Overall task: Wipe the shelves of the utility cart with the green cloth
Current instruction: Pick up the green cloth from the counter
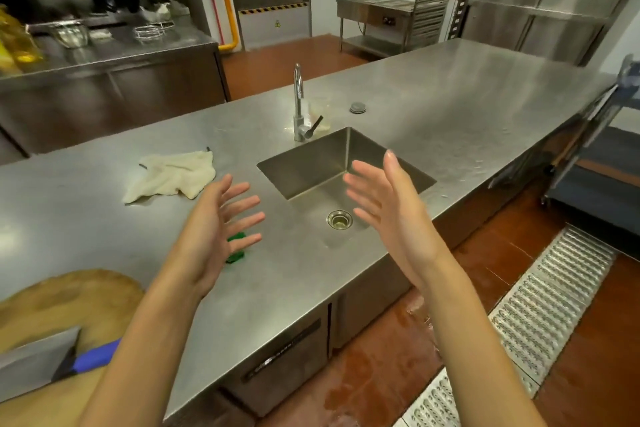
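As left hand [221, 218], right hand [384, 208] splay, green cloth [237, 249] on counter [86, 218].

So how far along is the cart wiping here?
Nothing looks done yet. Nothing is in hand: the left hand and right hand hover open, holding nothing. The green cloth lies on the counter, partly hidden behind the left hand. Left: grip it, go to the cart at far right, wipe its shelves.

Bare forearms [145, 322] — left grip [216, 229] and right grip [388, 215] likewise bare, fingers slender.
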